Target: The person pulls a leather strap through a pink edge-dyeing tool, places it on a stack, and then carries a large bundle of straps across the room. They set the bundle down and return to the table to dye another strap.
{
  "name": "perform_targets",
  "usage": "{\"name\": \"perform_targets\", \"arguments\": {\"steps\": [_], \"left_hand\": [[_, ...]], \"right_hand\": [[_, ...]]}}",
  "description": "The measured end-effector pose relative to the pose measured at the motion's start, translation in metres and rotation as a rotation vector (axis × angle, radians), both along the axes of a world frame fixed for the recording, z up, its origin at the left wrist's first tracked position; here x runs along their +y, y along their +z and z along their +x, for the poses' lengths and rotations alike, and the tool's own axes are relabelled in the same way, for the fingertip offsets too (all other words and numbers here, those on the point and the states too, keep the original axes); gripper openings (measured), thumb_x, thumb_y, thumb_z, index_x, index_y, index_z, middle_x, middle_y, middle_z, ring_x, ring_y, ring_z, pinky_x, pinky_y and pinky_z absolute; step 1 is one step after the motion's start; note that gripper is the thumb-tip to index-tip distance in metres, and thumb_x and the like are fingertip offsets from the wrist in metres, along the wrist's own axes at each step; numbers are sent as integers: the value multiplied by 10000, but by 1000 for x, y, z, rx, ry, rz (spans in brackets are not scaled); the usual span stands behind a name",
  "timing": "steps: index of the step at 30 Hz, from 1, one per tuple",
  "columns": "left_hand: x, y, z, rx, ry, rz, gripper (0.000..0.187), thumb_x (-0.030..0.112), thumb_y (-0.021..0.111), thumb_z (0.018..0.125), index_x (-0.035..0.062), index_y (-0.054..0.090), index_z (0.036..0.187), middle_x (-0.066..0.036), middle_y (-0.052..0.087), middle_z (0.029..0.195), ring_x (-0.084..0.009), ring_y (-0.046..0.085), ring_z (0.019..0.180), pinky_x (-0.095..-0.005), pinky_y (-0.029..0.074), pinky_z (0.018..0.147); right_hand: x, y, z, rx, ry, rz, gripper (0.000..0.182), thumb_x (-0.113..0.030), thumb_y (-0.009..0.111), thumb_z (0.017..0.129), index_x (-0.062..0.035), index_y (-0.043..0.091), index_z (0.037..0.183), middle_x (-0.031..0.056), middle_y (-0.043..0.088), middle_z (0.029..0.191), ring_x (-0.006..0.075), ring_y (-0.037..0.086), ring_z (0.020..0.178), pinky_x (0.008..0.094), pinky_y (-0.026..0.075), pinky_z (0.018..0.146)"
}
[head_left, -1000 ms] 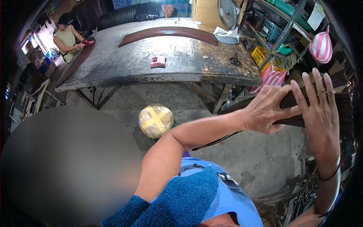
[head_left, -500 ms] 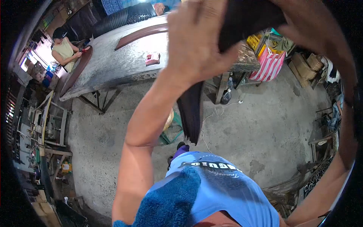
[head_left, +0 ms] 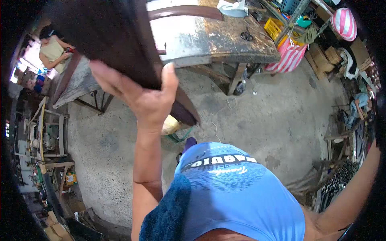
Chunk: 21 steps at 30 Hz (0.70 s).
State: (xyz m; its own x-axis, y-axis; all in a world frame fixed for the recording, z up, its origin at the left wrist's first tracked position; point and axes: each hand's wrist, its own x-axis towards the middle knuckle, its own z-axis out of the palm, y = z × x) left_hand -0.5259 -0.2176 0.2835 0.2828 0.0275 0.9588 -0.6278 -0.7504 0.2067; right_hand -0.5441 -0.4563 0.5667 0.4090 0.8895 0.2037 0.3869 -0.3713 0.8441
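A long, dark brown curved board [head_left: 120,44] rises steeply across the upper left of the view, its narrow lower end hanging above the floor. My left hand [head_left: 146,96] is closed around its edge, thumb on the right side and fingers partly behind it. My right arm [head_left: 345,193] stretches out to the right edge, and its hand is out of view. Behind the board stands a worktable [head_left: 181,44] with a worn, stained top. Another curved brown strip [head_left: 185,13] lies along its far side.
At the left, a person [head_left: 54,52] works beside a curved brown piece [head_left: 66,80] at the table's end. Scissors [head_left: 246,36] lie on the table's right part. A pink-striped bag [head_left: 287,58] and yellow crate [head_left: 273,28] stand beyond. Another person [head_left: 358,106] sits far right.
The board and my left hand have swung left and lower in view. My right hand, raised near the board's top before, has gone out of frame to the right.
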Motion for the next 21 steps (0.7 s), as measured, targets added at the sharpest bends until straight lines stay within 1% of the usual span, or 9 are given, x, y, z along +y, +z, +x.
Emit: {"name": "perform_targets", "arguments": {"steps": [3, 7, 9, 10, 11, 14, 17, 18, 21], "left_hand": [[24, -38, 14, 126, 36, -45, 1216, 236, 787, 685, -50, -114, 1450, -328, 30, 1464, -458, 93, 1364, -535, 108, 1111], [60, -86, 41, 230, 60, -124, 1240, 246, 792, 693, -56, -154, 1436, -340, 29, 1452, -456, 111, 1354, -543, 97, 1109], [75, -108, 56, 273, 181, -201, 1256, 239, 796, 694, -64, -178, 1425, -355, 75, 1430, -460, 166, 1325, -546, 122, 1099], [84, -115, 59, 305, 311, -133, 1267, 233, 806, 683, -59, -177, 1428, -361, 122, 1411, -463, 210, 1299, -546, 147, 1088], [91, -125, 67, 288, 329, -134, 1267, 233, 806, 683, -59, -177, 1428, -361, 122, 1411, -463, 210, 1299, -546, 147, 1088], [116, -161, 92, 236, 256, -247, 1222, 213, 790, 693, -11, -141, 1452, -316, 109, 1430, -438, 161, 1328, -557, 137, 1095], [142, -192, 109, 270, 397, -238, 1204, 236, 781, 698, 2, -119, 1462, -306, 107, 1444, -447, 163, 1325, -556, 132, 1097], [151, -200, 112, 300, 397, -256, 1262, 250, 813, 663, 24, -132, 1468, -247, 87, 1493, -434, 157, 1351, -572, 145, 1092], [173, -210, 120, 303, 326, -281, 1253, 248, 818, 652, 46, -101, 1480, -232, 63, 1506, -410, 127, 1377, -545, 149, 1107]], "right_hand": [[7, 0, 25, 59, -30, 13, 701, -246, 743, 755, -129, 403, 1356, 108, 546, 1085, 213, 587, 955, 318, 469, 834], [13, 1, 57, 121, -64, 34, 718, -239, 743, 758, -117, 384, 1367, 126, 534, 1114, 217, 595, 958, 309, 480, 817], [18, 2, 72, 144, -72, 43, 726, -235, 743, 760, -111, 374, 1373, 134, 528, 1128, 220, 599, 959, 304, 486, 808], [21, 3, 77, 151, -70, 50, 731, -233, 743, 761, -108, 370, 1376, 139, 525, 1136, 221, 601, 960, 302, 489, 804], [24, 4, 81, 158, -73, 60, 735, -232, 743, 761, -105, 365, 1379, 143, 522, 1143, 222, 603, 961, 299, 492, 799], [32, 7, 95, 177, -64, 91, 748, -226, 743, 763, -96, 350, 1387, 156, 513, 1165, 226, 609, 963, 292, 501, 787], [37, 9, 109, 215, -64, 123, 762, -221, 743, 766, -88, 336, 1395, 169, 505, 1186, 229, 615, 966, 285, 509, 774], [39, 10, 113, 230, -71, 137, 766, -219, 743, 766, -85, 331, 1398, 173, 502, 1194, 230, 617, 967, 283, 512, 770], [37, 12, 126, 281, -79, 190, 779, -214, 743, 769, -76, 317, 1406, 186, 493, 1215, 234, 623, 969, 276, 521, 757]]}}
